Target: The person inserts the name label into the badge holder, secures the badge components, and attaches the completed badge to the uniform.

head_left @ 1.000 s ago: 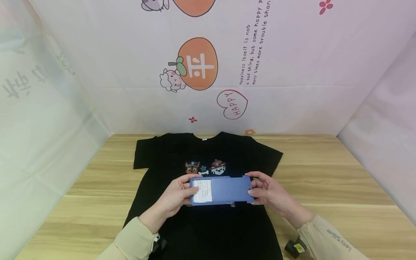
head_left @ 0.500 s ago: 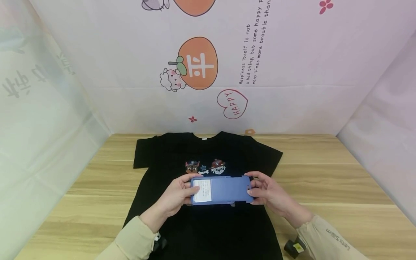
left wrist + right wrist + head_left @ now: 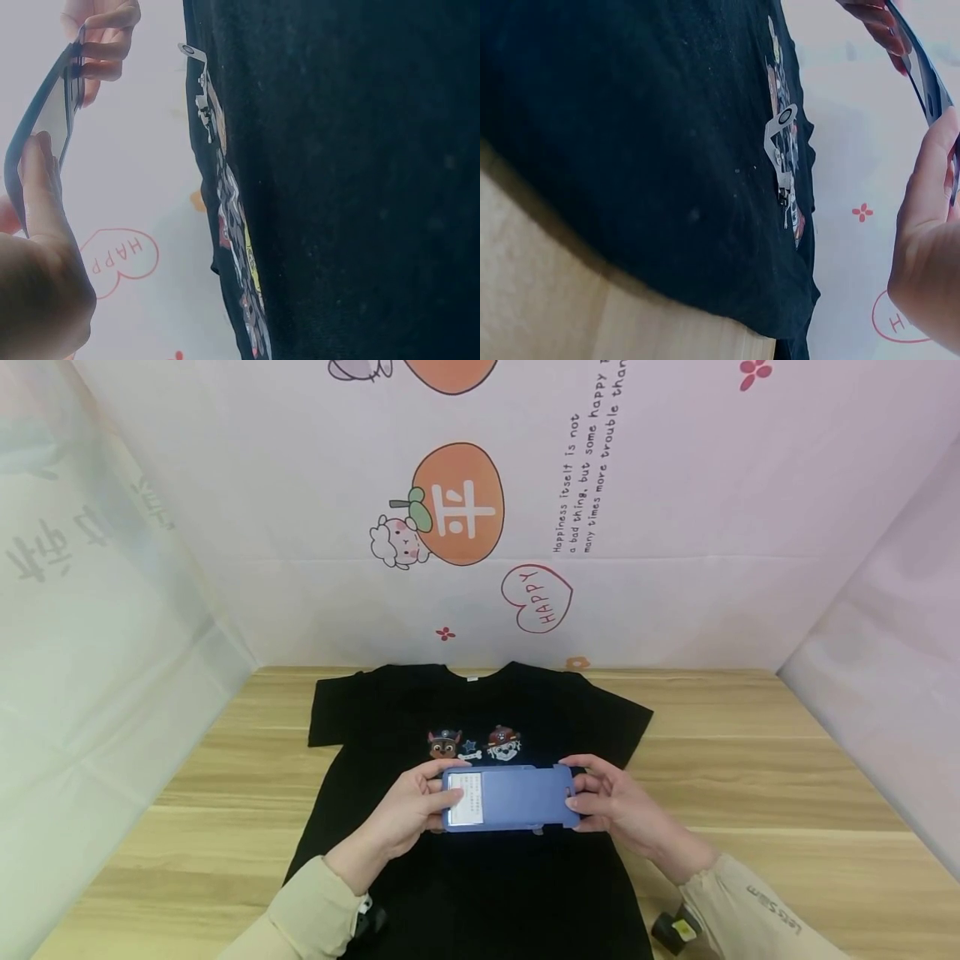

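Both hands hold a blue sliding card holder (image 3: 525, 797) sideways above a black T-shirt (image 3: 480, 885). My left hand (image 3: 405, 810) pinches its left end, thumb over a white printed card (image 3: 468, 800) that shows in the uncovered part. At the right end, my right hand (image 3: 622, 810) pinches the blue sliding cover near its small slot, thumb on the face and fingers behind. In the left wrist view the holder (image 3: 45, 112) is seen edge-on between the hands. A small metal clip (image 3: 780, 146) lies over the shirt's print, mostly hidden beneath the holder in the head view.
The T-shirt is spread on a wood-grain table (image 3: 772, 793), with cartoon dogs (image 3: 502, 743) printed on its chest. A white printed cloth (image 3: 660, 527) stands behind, and pale sheets (image 3: 112, 610) hang at the sides. Black wrist cameras (image 3: 675, 931) sit under the sleeves.
My right hand has moved slightly left, pushing the blue cover further over the white card, so less of the card shows. My left hand stays nearly still.
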`<state>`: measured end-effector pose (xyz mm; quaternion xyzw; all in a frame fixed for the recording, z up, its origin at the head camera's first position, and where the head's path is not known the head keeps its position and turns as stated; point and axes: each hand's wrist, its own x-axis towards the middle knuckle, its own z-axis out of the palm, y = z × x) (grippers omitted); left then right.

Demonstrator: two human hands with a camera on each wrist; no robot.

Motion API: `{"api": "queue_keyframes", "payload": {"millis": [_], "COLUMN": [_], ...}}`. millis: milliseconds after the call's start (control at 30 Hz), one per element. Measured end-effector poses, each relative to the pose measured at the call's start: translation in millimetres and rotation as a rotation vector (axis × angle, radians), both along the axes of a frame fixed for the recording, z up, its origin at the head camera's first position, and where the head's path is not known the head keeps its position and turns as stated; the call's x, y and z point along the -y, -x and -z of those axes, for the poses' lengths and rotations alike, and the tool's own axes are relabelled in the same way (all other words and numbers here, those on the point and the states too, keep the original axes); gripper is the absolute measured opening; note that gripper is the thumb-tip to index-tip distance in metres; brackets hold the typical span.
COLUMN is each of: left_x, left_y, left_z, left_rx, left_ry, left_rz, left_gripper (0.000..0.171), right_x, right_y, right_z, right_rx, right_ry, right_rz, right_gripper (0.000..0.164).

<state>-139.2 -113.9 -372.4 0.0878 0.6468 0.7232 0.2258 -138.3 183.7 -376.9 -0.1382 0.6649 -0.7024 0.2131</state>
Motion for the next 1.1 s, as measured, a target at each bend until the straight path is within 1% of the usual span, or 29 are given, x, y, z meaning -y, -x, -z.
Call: {"api": "queue_keyframes", "payload": {"millis": [200,433,733,900,1100], "left_x": [0.0,-0.2,0.3,-1.4,-2.1], "left_y": [-0.6,-1.9,-3.6,-3.1,-2.1], "left_z": [-0.9,-2.2,-2.1,-1.2,-3.3], "left_rx": [0.0,0.0,0.0,0.004,-0.005], "left_ry": [-0.004,0.008,-0.001,-0.002,-0.002], "left_rz": [-0.007,-0.015,-0.015,-0.012,-0.013], "left_gripper": [0.048,0.047,0.046,0.048,0.049], "right_x": [2.2,4.4,7.6,7.9,8.0], "right_y": [0.2,0.2,-1.7,-2.0,-0.9], "right_z": [-0.3,2.0,1.7,2.6,1.9], "right_rx": [-0.008,0.003,-0.001,-0.004,-0.005], "right_ry": [0.012,0.071,0.054,0.046,0.036], "right_rz": [0.0,-0.028,-0.018,-0.021,-0.009], "right_gripper": [0.036,0.038,0.04,0.04,0.039]}}
